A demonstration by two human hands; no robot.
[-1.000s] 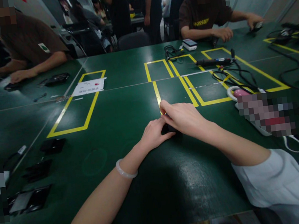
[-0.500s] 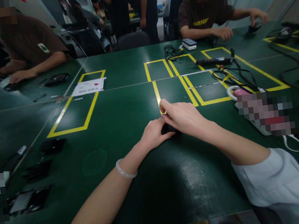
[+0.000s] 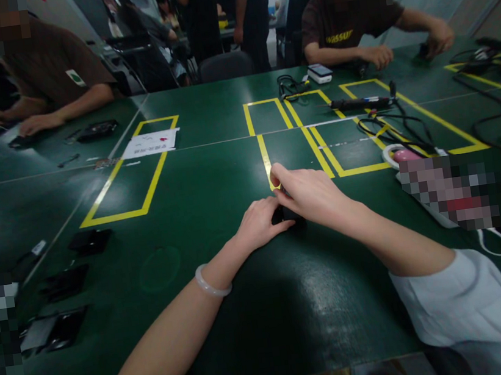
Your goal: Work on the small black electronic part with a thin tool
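The left hand [image 3: 259, 223] and right hand [image 3: 313, 194] meet mid-table [image 3: 233, 337]. Their fingers close narrowly on a small black part [image 3: 284, 214], which they largely hide. It rests at the end of a yellow tape line [image 3: 264, 155]. Black components [image 3: 89, 241] lie well left. Cables [image 3: 390, 123] and a pen-shaped tool [image 3: 359, 102] lie beyond on the right.

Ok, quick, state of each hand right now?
Left hand: fingers against the black part, grip cannot be told.
Right hand: closed on the black part.
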